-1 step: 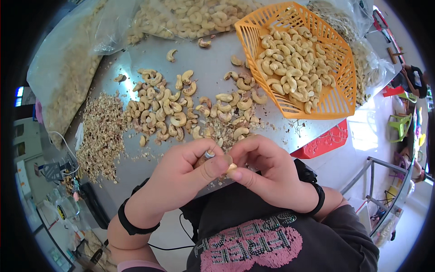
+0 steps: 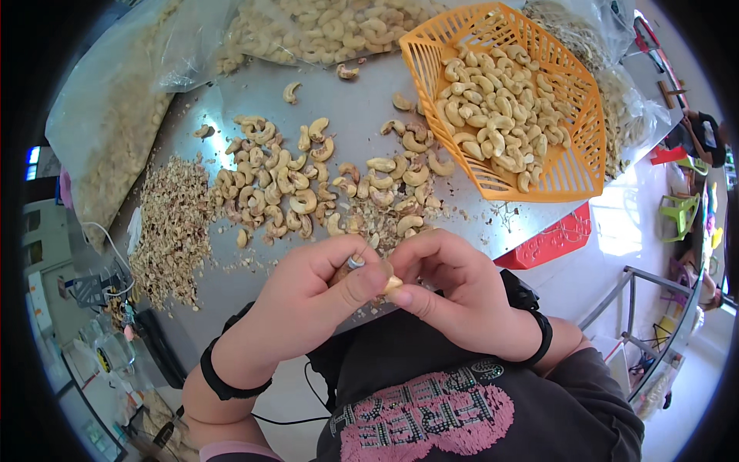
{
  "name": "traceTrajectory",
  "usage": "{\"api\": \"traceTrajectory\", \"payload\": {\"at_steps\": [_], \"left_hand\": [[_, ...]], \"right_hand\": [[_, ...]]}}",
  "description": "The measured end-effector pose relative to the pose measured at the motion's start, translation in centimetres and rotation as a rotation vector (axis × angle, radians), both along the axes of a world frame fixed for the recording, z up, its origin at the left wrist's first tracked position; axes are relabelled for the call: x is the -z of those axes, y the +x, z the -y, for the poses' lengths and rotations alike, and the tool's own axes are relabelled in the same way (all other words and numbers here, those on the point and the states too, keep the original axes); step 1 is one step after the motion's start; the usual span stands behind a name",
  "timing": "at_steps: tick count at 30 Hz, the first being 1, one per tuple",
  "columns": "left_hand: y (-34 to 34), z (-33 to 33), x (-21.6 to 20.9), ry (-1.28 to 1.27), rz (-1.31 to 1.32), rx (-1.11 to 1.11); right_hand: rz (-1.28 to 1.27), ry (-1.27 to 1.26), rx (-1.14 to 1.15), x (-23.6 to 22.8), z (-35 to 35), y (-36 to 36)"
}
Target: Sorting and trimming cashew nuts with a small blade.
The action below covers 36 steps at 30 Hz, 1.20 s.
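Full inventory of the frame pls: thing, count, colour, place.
Slotted basket: 1, orange, table's right
Cashews: many, cream, in basket; more loose mid-table
Flake heap: 1, tan, table's left
Plastic bags: at least 3, clear, around table's edges
Metal table: 1, grey, centre
Crate: 1, red, right of table
Chair: 1, green, far right
Held cashew: 1, pale, centre
Small tool: 1, silver collar, left of held cashew
Background: too small to list fully
Wristbands: 2, black, wrists
Left hand, right hand: bare, lower centre

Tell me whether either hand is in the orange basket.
No, the left hand and right hand meet at a cashew, apart from the orange basket.
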State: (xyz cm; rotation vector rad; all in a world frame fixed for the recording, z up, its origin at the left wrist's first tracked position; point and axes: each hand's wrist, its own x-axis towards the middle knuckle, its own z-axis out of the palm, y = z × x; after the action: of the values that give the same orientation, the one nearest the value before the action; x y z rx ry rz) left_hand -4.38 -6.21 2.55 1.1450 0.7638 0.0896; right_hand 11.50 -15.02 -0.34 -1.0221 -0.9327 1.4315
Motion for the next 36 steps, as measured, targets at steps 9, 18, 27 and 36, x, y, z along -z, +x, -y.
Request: {"api": "traceTrajectory", "payload": {"at_steps": [9,18,27,36], "left_hand": [[0.0,0.9,-0.6,-0.04,0.142,-0.136],[0.4,2.0,-0.6,0.076,0.067,-0.088],[0.3,1.2,-1.6,-0.123,0.043,-0.107],[0.7,1.7,-0.3,0.181,0.049,-0.186]], "right_hand": [[-0.221,-0.189,0.054,-0.4,-0.1,0.9],[-0.073,-0.023,0.141,-0.2,0.0,0.3],[-0.133,-0.1,0.027,-0.4,-0.2,0.9],[-0.328,-0.279,0.003,-0.3,-0.7,1.0]]}}
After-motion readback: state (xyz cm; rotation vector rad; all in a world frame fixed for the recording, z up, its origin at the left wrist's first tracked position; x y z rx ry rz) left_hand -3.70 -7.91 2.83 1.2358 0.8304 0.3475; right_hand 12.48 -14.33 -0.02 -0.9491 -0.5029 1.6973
